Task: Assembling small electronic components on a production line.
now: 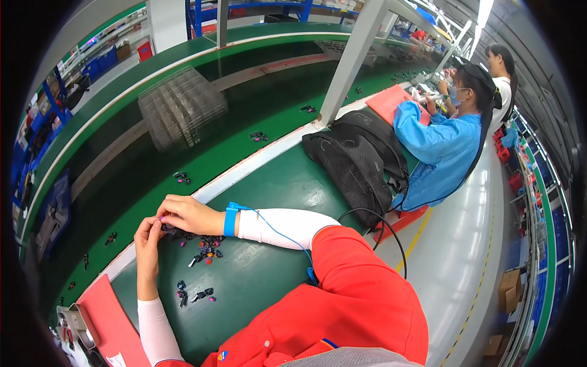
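My left hand [148,248] and my right hand [194,216] meet above the table's far edge, fingertips pinched together. Between them is a small part with a pink end [161,219]; the fingers cover most of it. A blue wrist strap [230,221] with a thin blue cord circles my right wrist. Just below my right hand, a loose pile of small black parts [206,249] with pink and orange bits lies on the green table [257,275]. Nearer to me are a few more black parts [202,295], also with pink bits.
Beyond the white ledge runs a green conveyor [229,131] with scattered small black parts [258,136] and a stack of clear plastic trays [181,105]. A black backpack [361,159] sits on the right. Past it works a person in blue [440,147]. A red mat [110,312] lies lower left.
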